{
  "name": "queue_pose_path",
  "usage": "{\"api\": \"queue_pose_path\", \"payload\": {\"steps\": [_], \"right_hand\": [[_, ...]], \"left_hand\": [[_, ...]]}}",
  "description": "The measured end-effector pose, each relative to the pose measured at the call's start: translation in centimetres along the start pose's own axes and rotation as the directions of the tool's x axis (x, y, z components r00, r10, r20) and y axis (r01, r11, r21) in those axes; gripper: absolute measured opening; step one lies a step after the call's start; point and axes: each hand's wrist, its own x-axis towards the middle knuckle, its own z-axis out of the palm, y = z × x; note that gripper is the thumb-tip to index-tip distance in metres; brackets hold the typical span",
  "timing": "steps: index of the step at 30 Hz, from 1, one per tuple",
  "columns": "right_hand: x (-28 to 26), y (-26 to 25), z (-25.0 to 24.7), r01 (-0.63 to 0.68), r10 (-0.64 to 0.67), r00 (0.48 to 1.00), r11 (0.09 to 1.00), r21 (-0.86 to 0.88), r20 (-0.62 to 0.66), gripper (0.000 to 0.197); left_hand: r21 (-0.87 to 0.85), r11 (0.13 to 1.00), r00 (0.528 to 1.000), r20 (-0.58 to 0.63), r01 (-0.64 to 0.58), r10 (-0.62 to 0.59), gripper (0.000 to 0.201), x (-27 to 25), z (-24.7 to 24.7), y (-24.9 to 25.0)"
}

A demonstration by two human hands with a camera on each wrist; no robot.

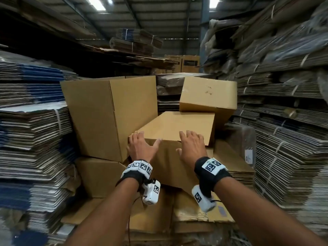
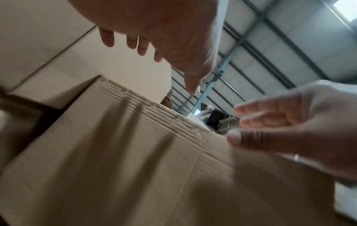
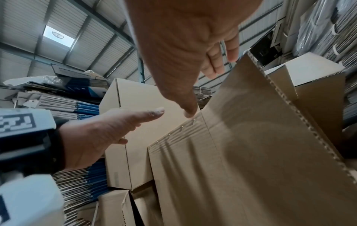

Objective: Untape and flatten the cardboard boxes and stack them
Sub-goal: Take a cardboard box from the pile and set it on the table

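A brown cardboard box [image 1: 179,124] lies in front of me, its stapled side seam [image 2: 150,105] facing me. My left hand [image 1: 144,143] spreads open at the box's near left top corner, fingers straight. My right hand [image 1: 186,142] spreads open at the near top edge further right. Neither hand grips anything. In the left wrist view the left hand [image 2: 166,61] hovers over the stapled face [image 2: 125,160], with the right hand [image 2: 270,130] beside it. The right wrist view shows the right hand [image 3: 193,76] above the box [image 3: 251,152], its thumb near the seam, and the left hand [image 3: 115,125].
A tall upright box [image 1: 110,112] stands at the left. A tilted box [image 1: 207,93] leans at the back right. Flattened cardboard sheets [image 1: 232,166] lie under the boxes. High bundles of flat cardboard [image 1: 32,139] wall in both sides [image 1: 287,148].
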Motion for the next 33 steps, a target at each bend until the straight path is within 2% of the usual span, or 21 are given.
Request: {"api": "queue_pose_path", "payload": {"steps": [2,4,6,11,15,18,20,22,24,26,29,33], "right_hand": [[0.4,0.1,0.7,-0.028,0.029,0.999,0.999,-0.032,0.039,0.056],[0.4,0.9,1.1,-0.029,0.033,0.998,0.997,-0.066,0.057,0.035],[0.1,2.2,1.2,-0.050,0.054,0.997,0.996,-0.078,0.060,0.015],[-1.3,6.1,1.6,-0.161,0.162,0.986,0.987,0.028,-0.033,0.019],[-1.9,10.2,1.9,-0.199,0.209,0.968,0.976,0.087,-0.140,0.013],[-2.5,13.6,1.9,-0.227,0.243,0.946,0.969,0.096,-0.215,0.013],[-3.1,15.5,2.2,-0.270,0.284,0.931,0.959,0.091,-0.231,0.016],[-4.0,16.6,2.7,-0.330,0.342,0.918,0.940,0.092,-0.200,0.023],[-5.0,16.6,3.7,-0.376,0.383,0.911,0.924,0.078,-0.151,0.040],[-5.9,16.0,4.7,-0.391,0.394,0.911,0.919,0.052,-0.123,0.060],[-6.6,14.3,5.5,-0.299,0.308,0.942,0.951,0.084,-0.135,0.074],[-6.1,12.6,6.3,-0.117,0.131,0.984,0.987,0.112,-0.124,0.083]], "left_hand": [[-0.100,0.988,0.993,0.015,0.114,-0.113,0.086,0.8,0.5,-0.5],[-0.146,0.973,0.984,0.046,0.177,-0.172,0.088,1.5,1.2,-1.0],[-0.140,0.973,0.983,0.054,0.182,-0.176,0.089,1.7,1.9,-1.3],[-0.149,0.971,0.982,0.035,0.187,-0.184,0.098,1.8,3.6,-2.5],[-0.244,0.941,0.972,0.015,0.233,-0.236,0.116,1.0,4.0,-2.1],[-0.350,0.902,0.967,0.069,0.255,-0.246,0.125,0.4,3.9,-1.0],[-0.392,0.884,0.967,0.126,0.254,-0.222,0.119,0.1,4.1,0.0],[-0.438,0.869,0.969,0.183,0.231,-0.165,0.101,-0.4,4.7,0.9],[-0.477,0.858,0.976,0.188,0.190,-0.112,0.085,-1.1,5.0,1.9],[-0.481,0.864,0.985,0.155,0.147,-0.081,0.086,-1.8,5.0,2.8],[-0.438,0.896,0.990,0.139,0.076,-0.016,0.085,-2.6,4.8,3.8],[-0.422,0.901,0.966,0.179,-0.098,0.189,0.069,-4.1,4.7,4.9]]}}
